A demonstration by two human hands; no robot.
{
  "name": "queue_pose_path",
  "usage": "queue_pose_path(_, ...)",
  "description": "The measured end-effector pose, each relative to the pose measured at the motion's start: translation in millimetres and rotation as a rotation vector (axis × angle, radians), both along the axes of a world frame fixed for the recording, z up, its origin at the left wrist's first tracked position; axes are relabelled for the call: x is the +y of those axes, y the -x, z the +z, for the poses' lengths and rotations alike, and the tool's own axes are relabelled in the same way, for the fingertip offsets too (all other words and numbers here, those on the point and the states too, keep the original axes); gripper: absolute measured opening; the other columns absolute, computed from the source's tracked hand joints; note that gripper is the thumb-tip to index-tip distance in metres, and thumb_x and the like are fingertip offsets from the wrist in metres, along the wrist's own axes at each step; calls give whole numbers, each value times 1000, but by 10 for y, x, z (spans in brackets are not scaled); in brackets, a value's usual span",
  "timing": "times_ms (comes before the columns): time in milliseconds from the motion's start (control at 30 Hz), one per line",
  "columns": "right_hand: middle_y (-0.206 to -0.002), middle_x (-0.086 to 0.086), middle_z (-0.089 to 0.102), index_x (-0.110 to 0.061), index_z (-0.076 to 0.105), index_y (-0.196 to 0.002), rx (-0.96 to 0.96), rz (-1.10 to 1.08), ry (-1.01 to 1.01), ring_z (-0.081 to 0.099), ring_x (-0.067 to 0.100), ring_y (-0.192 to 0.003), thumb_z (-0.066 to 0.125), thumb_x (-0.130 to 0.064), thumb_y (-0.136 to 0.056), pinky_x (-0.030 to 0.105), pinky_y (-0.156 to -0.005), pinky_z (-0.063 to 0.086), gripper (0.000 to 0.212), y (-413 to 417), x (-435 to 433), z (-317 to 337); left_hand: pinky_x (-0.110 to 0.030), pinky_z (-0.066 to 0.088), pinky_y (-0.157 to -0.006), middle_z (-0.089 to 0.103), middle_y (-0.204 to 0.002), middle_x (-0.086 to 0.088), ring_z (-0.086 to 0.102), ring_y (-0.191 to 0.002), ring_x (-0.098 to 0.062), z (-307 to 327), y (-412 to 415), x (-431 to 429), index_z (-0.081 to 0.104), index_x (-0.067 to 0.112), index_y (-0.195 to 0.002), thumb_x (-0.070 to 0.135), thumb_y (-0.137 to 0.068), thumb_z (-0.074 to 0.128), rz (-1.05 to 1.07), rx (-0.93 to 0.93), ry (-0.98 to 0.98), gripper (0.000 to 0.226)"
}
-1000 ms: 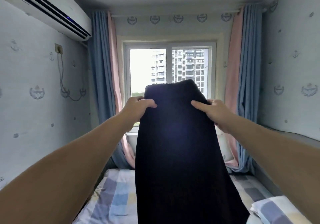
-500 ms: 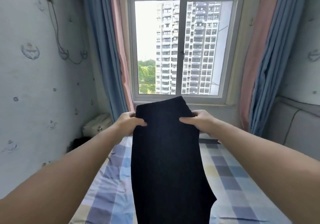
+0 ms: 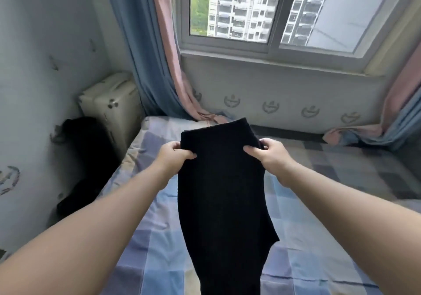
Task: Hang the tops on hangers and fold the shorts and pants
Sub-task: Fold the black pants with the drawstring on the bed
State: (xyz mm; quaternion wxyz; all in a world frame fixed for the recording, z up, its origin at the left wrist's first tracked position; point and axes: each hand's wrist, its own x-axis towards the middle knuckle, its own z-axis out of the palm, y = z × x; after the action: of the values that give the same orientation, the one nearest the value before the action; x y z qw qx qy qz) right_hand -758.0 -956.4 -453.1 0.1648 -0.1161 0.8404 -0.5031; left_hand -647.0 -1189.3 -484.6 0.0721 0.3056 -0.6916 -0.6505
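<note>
Lowered from window height, the black garment (image 3: 221,192) now hangs above the bed (image 3: 330,215). The left hand (image 3: 174,155) and right hand (image 3: 272,155) each pinch its top edge, 1 grip per side, probably so it drops straight before folding. Its lower end is cut off at the near frame edge, so shorts or pants cannot be told. The dark heap (image 3: 84,158) at left is unreadable.

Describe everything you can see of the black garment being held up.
The black soft-fabric garment hangs lengthwise, apparently folded double. The left hand and the right hand pinch its upper part at either side, the top edge standing above them. It hangs before the blue-checked bed sheet and runs past the frame's bottom edge; contact with the sheet cannot be told.
</note>
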Motion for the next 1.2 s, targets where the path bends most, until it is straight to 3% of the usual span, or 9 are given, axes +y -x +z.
queue_pose_path(100, -102, 5, 71, -13, 64, -107, -30, -66, 52, 69, 22, -94, 73, -32, -92, 37, -82, 58, 25, 511, -553, -784, -33, 57, -75, 71, -103, -5, 70, -90, -21, -764, 577, -433, 64, 13, -105, 16, -89, 73, 72, 15, -22, 18)
queue_pose_path(300, -97, -1, 68, -17, 61, -102, -79, -166, 62, 64, 15, -86, 65, -40, -96, 26, -63, 47, 23, 1302, -1408, -2649, -24, 52, -69, 69, -109, 0, 67, -90, -11, -2608, 1339, -999, 60, 17, -115, 33, -93, 70, 190, 34, -55, 29)
queue_pose_path(400, -105, -3, 62, -17, 55, -114, -96, -214, 15, 58, 10, -85, 56, -42, -101, 23, -63, 41, 28, 1508, -1668, -3417, -24, 48, -78, 61, -132, 4, 63, -104, -11, -3374, 1551, -1154, 55, 21, -133, 44, -94, 65, 194, -9, -85, 46)
queue_pose_path(500, -126, -2, 50, -20, 34, -148, -114, -219, -81, 52, 19, -103, 48, -45, -103, 29, -85, 37, 54, 1576, -1764, -4016, -35, 38, -108, 38, -156, 3, 42, -139, -20, -4029, 1597, -1215, 30, 26, -155, 58, -92, 60, 189, -102, -36, 77)
queue_pose_path(567, -147, -2, 45, -24, 23, -156, -90, -171, -149, 48, 23, -126, 46, -47, -103, 33, -102, 35, 62, 1484, -1727, -4334, -44, 30, -118, 35, -159, 3, 32, -146, -21, -4339, 1453, -1147, 29, 29, -156, 58, -90, 61, 169, -137, 85, 79)
queue_pose_path(633, -158, -7, 35, -31, 20, -157, -42, -57, -209, 35, 21, -144, 44, -49, -102, 43, -119, 27, 63, 1265, -1619, -4557, -45, 28, -119, 39, -157, 6, 31, -146, -22, -4522, 1194, -1005, 36, 30, -153, 55, -91, 61, 112, -142, 281, 71)
queue_pose_path(733, -162, -14, 28, -38, 17, -158, 33, 103, -354, 22, 16, -151, 39, -50, -103, 51, -122, 18, 60, 869, -1369, -4679, -42, 23, -121, 37, -159, 4, 24, -148, -20, -4601, 793, -739, 39, 28, -151, 49, -94, 60, -14, -123, 521, 65)
queue_pose_path(900, -166, -17, 13, -45, 11, -157, -12, 242, -555, 5, 12, -154, 32, -52, -104, 50, -122, 7, 58, 432, -894, -4611, -42, 14, -121, 13, -167, 14, 2, -152, -9, -4483, 336, -238, 21, 37, -157, 58, -95, 50, -220, -234, 619, 71)
queue_pose_path(1200, -168, -13, -5, -49, -4, -155, 85, 567, -801, -10, 18, -154, 9, -69, -93, 56, -122, -3, 67, -160, 124, -4187, -44, 2, -122, -2, -169, 8, -10, -154, -17, -4074, -511, 758, 6, 38, -159, 67, -95, 31, -438, -441, 782, 75)
